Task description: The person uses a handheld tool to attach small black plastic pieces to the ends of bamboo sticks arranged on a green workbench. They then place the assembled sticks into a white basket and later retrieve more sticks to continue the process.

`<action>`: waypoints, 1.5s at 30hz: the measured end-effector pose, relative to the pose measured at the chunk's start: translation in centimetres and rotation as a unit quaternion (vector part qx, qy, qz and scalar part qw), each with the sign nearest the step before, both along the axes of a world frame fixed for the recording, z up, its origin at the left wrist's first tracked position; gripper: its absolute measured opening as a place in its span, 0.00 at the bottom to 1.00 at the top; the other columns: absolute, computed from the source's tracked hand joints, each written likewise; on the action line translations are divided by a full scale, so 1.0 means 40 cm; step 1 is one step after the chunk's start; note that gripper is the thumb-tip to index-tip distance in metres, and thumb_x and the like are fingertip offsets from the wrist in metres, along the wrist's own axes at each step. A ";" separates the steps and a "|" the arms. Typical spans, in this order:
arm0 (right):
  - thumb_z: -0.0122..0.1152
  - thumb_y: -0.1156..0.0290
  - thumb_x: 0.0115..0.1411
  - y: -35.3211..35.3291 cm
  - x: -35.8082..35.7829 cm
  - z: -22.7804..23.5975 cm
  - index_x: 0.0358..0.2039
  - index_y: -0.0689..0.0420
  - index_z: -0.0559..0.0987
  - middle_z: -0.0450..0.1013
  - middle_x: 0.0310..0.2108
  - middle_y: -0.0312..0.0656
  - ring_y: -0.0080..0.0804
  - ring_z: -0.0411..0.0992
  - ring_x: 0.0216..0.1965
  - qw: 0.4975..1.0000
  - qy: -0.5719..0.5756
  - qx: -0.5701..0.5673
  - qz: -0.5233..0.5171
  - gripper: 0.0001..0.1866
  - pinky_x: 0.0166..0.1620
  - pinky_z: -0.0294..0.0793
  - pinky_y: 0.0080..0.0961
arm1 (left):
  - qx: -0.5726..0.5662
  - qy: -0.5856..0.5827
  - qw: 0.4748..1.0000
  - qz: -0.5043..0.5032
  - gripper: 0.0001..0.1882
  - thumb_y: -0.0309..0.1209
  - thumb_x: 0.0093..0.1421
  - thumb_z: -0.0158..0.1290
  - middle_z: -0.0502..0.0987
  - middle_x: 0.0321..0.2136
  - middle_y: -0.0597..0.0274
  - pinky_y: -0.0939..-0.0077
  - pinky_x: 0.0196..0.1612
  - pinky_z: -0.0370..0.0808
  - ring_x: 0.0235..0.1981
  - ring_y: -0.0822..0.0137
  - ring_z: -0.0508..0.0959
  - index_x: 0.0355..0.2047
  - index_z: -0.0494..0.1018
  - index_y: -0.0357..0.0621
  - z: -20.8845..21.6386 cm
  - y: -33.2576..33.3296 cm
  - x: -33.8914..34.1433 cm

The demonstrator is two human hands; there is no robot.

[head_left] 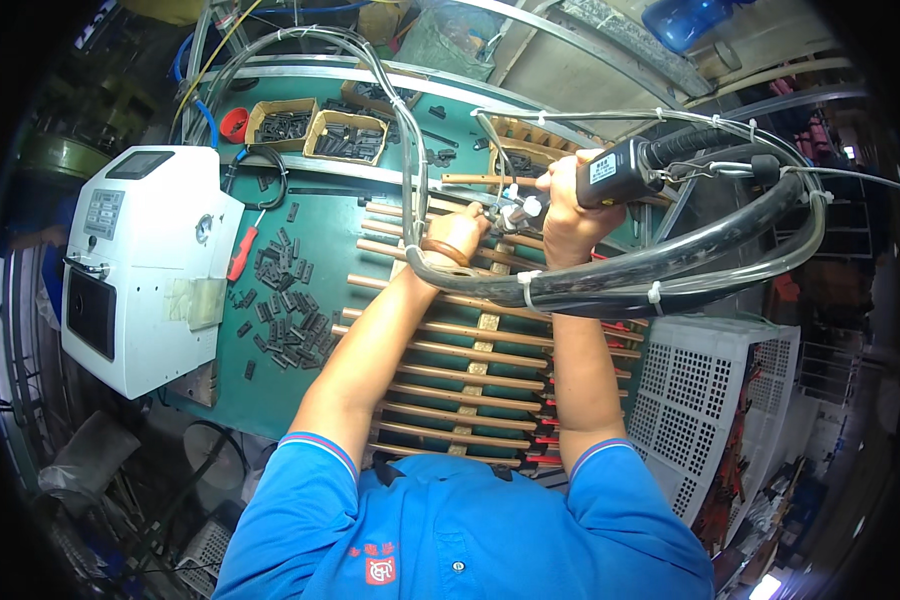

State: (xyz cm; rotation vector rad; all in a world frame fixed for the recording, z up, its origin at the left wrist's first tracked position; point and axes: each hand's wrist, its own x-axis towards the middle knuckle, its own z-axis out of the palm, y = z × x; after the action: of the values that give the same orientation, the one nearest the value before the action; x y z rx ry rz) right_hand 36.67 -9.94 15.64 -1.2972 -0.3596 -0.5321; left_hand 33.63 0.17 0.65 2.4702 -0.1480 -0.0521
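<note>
My right hand [573, 222] is wrapped around a black handheld power screwdriver [615, 175]. The tool's metal nozzle [520, 212] points left toward my left hand [458, 234]. That hand is closed close by the nozzle, over the far end of a row of copper-brown rods [460, 378]; what its fingers pinch is too small to make out. The rods lie side by side across a pale, patterned strip [478, 355], with red pieces [545, 425] at several right ends. Another brown rod [480, 180] lies just beyond my hands.
Thick black hoses [670, 283] loop over my right forearm. On the green table [320, 215] are a pile of small black parts [295, 310], a red-handled screwdriver [241, 254] and part-filled cardboard boxes [345, 137]. A white machine [150, 270] stands left, a white plastic crate [690, 400] right.
</note>
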 end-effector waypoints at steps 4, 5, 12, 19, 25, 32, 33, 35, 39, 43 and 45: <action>0.54 0.87 0.53 -0.007 0.003 -0.004 0.37 0.63 0.70 0.70 0.26 0.42 0.26 0.70 0.23 1.000 0.001 -0.009 0.006 0.11 0.28 0.74 0.22 | 0.015 0.000 1.000 0.000 0.08 0.32 0.57 0.47 0.71 0.36 0.57 0.57 0.32 0.75 0.34 0.56 0.79 0.34 0.74 0.47 0.013 0.001 -0.005; 0.54 0.87 0.53 -0.008 0.004 -0.006 0.37 0.63 0.70 0.70 0.26 0.42 0.26 0.70 0.24 1.000 0.000 -0.011 0.008 0.11 0.29 0.74 0.22 | 0.043 -0.060 0.996 -0.055 0.07 0.31 0.56 0.48 0.71 0.35 0.56 0.57 0.32 0.75 0.34 0.56 0.79 0.33 0.75 0.47 -0.013 0.009 -0.006; 0.56 0.81 0.55 -0.037 0.020 -0.015 0.42 0.62 0.67 0.71 0.28 0.42 0.27 0.72 0.26 0.993 -0.017 -0.115 0.001 0.14 0.33 0.76 0.24 | 0.015 0.027 0.999 -0.015 0.12 0.36 0.60 0.44 0.77 0.30 0.54 0.59 0.36 0.74 0.35 0.55 0.79 0.38 0.72 0.45 0.048 -0.003 -0.002; 0.56 0.80 0.55 -0.003 -0.022 0.012 0.40 0.63 0.68 0.70 0.27 0.42 0.26 0.72 0.26 0.996 0.051 -0.003 0.066 0.12 0.34 0.76 0.23 | 0.025 -0.008 0.999 -0.042 0.10 0.32 0.58 0.46 0.71 0.37 0.52 0.56 0.38 0.74 0.35 0.52 0.79 0.38 0.73 0.44 -0.010 0.008 0.006; 0.57 0.83 0.51 -0.004 -0.020 0.019 0.38 0.63 0.69 0.70 0.25 0.41 0.26 0.70 0.24 0.990 0.108 0.063 0.062 0.13 0.32 0.74 0.23 | -0.081 0.057 0.995 0.004 0.11 0.33 0.59 0.46 0.75 0.31 0.49 0.54 0.35 0.74 0.32 0.51 0.79 0.40 0.71 0.43 -0.010 0.009 -0.002; 0.56 0.83 0.53 -0.013 -0.022 -0.008 0.40 0.62 0.67 0.70 0.26 0.39 0.24 0.71 0.25 0.964 0.145 0.143 0.172 0.14 0.32 0.73 0.21 | -0.120 0.015 0.993 0.003 0.16 0.41 0.62 0.41 0.77 0.28 0.42 0.52 0.37 0.72 0.35 0.45 0.78 0.43 0.65 0.43 -0.040 0.014 -0.001; 0.55 0.83 0.53 -0.019 -0.020 -0.010 0.41 0.62 0.67 0.70 0.26 0.39 0.24 0.71 0.25 0.974 0.127 0.100 0.161 0.14 0.32 0.73 0.21 | -0.121 0.019 0.992 0.002 0.15 0.40 0.61 0.43 0.77 0.28 0.42 0.52 0.37 0.72 0.34 0.45 0.78 0.42 0.65 0.42 -0.033 0.012 0.001; 0.55 0.83 0.53 -0.029 -0.028 -0.015 0.41 0.61 0.67 0.70 0.27 0.39 0.24 0.71 0.26 0.989 0.082 -0.012 0.125 0.15 0.32 0.73 0.21 | -0.124 0.032 0.992 0.000 0.15 0.39 0.60 0.46 0.77 0.27 0.42 0.53 0.37 0.72 0.34 0.45 0.78 0.41 0.66 0.42 -0.021 0.006 -0.002; 0.56 0.84 0.54 -0.011 -0.002 -0.012 0.43 0.59 0.67 0.70 0.30 0.40 0.24 0.71 0.28 0.979 0.080 0.008 0.186 0.16 0.35 0.75 0.22 | -0.215 -0.030 0.976 0.015 0.13 0.36 0.57 0.49 0.77 0.25 0.43 0.53 0.34 0.72 0.31 0.44 0.78 0.38 0.67 0.41 -0.106 0.011 0.012; 0.57 0.83 0.55 -0.017 0.009 -0.014 0.43 0.59 0.67 0.70 0.32 0.40 0.24 0.71 0.30 0.988 0.059 -0.052 0.133 0.16 0.36 0.76 0.23 | -0.172 -0.078 0.982 -0.010 0.13 0.36 0.58 0.46 0.77 0.26 0.41 0.53 0.34 0.72 0.32 0.43 0.78 0.39 0.66 0.41 -0.111 0.003 0.009; 0.56 0.84 0.53 -0.021 -0.008 -0.033 0.43 0.59 0.67 0.69 0.29 0.39 0.23 0.71 0.28 0.982 0.089 0.013 0.164 0.17 0.35 0.75 0.22 | -0.201 -0.080 0.976 -0.009 0.13 0.35 0.57 0.48 0.77 0.27 0.41 0.52 0.34 0.72 0.32 0.44 0.78 0.39 0.67 0.42 -0.138 0.004 0.018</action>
State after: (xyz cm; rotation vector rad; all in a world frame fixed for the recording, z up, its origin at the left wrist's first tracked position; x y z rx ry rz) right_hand 36.36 -10.77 14.32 -1.2189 -0.4057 -0.1393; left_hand 34.34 0.35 -4.86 2.0669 -0.2273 0.1542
